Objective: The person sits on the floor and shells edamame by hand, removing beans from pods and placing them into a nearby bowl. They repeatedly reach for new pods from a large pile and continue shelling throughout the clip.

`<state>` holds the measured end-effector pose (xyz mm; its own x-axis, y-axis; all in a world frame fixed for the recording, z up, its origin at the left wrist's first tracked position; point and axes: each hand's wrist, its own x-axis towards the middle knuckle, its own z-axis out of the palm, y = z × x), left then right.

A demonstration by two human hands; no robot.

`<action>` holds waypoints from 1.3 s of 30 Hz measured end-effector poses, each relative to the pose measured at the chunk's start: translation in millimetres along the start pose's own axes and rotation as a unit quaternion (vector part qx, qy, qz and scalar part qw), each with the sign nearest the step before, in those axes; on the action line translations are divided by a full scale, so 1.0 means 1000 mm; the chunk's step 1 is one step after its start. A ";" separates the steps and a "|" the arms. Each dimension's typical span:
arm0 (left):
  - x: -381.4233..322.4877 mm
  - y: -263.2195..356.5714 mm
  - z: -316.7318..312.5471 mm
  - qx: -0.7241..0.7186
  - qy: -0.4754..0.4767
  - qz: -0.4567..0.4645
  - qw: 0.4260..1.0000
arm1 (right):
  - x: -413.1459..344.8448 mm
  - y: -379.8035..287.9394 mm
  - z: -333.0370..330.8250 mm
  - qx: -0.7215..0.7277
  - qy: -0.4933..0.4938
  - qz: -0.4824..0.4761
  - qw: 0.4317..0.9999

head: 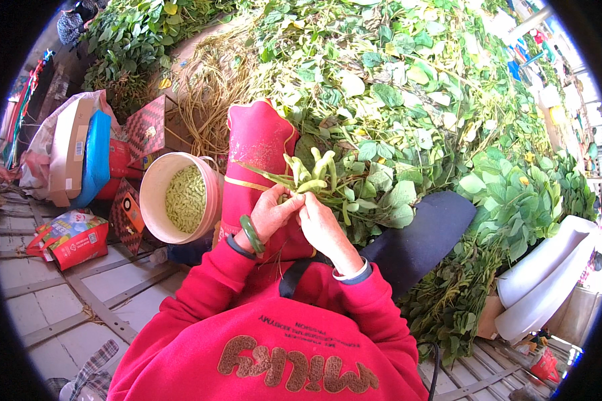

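My left hand point(268, 215), with a green bangle at its wrist, pinches a leafy stem bearing a cluster of plump green soybean pods point(312, 171). Against its fingertips are those of my right hand point(321, 223), closed on the base of the same cluster; the fingers hide what exactly each one grips. Both hands are above my lap, over a red cloth cover on one leg. A white and pink plastic bucket point(212, 200) with many loose green pods point(186, 199) inside stands to the left of my hands.
Cut soybean plants point(401, 90) spread in a broad heap ahead and to the right. Bare stalks point(215, 90) lie beyond the bucket. A red printed bag point(78, 240), a blue container point(93, 160) and a cardboard box point(70, 150) are at left. White curved sheets point(542, 280) stand at right.
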<state>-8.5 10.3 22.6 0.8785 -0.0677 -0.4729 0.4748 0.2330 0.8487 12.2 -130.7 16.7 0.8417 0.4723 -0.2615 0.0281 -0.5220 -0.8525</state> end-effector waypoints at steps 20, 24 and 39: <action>-0.004 0.005 -0.002 -0.177 -0.131 -0.120 0.968 | 0.016 -0.044 -0.033 -0.080 0.217 -0.120 0.966; -0.006 0.005 0.006 -0.314 -0.133 -0.110 0.934 | 0.007 -0.030 -0.024 -0.008 0.213 -0.106 0.971; -0.005 0.001 0.026 -0.154 0.011 0.039 0.987 | -0.016 -0.010 -0.009 0.068 0.042 0.031 0.996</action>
<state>-11.1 -14.1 31.6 0.9092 -0.0181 -0.4161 0.3638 0.5209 0.7723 3.3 -139.5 33.6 0.8819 0.3781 -0.2816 -0.0942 -0.4440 -0.8911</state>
